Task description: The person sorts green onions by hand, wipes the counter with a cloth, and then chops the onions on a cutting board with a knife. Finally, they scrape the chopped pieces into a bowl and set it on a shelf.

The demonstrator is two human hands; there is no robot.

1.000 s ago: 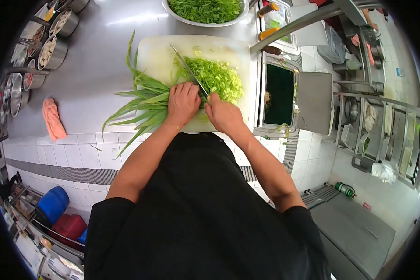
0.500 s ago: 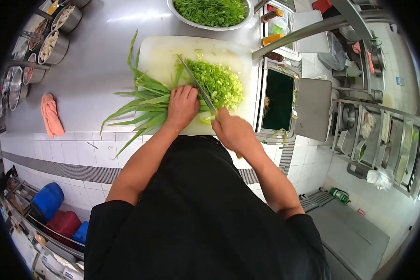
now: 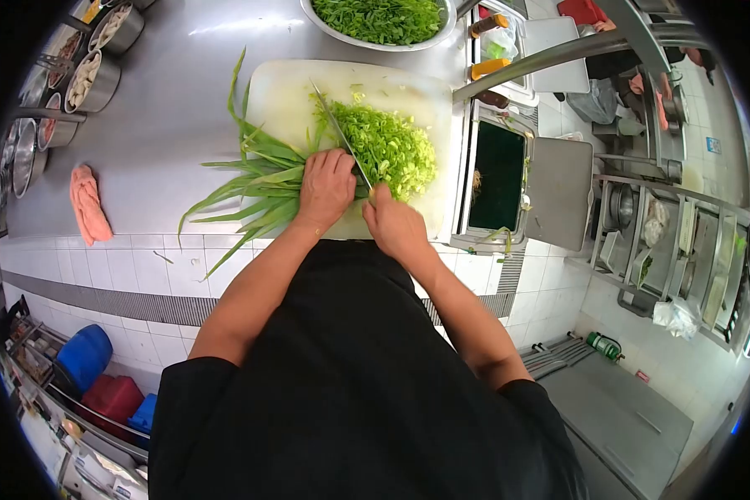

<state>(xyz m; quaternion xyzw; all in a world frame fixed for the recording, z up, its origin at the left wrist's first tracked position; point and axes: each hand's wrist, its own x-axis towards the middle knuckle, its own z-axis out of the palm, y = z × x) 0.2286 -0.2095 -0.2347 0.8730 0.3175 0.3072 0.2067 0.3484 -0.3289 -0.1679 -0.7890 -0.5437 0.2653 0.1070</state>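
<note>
My right hand [image 3: 398, 223] grips the knife [image 3: 342, 137], tip angling left toward the board [image 3: 285, 93]'s far edge. Left hand [image 3: 326, 185] clamps scallions [image 3: 270, 179].

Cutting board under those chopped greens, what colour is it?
The cutting board is creamy white; it shows best in the head view.
</note>
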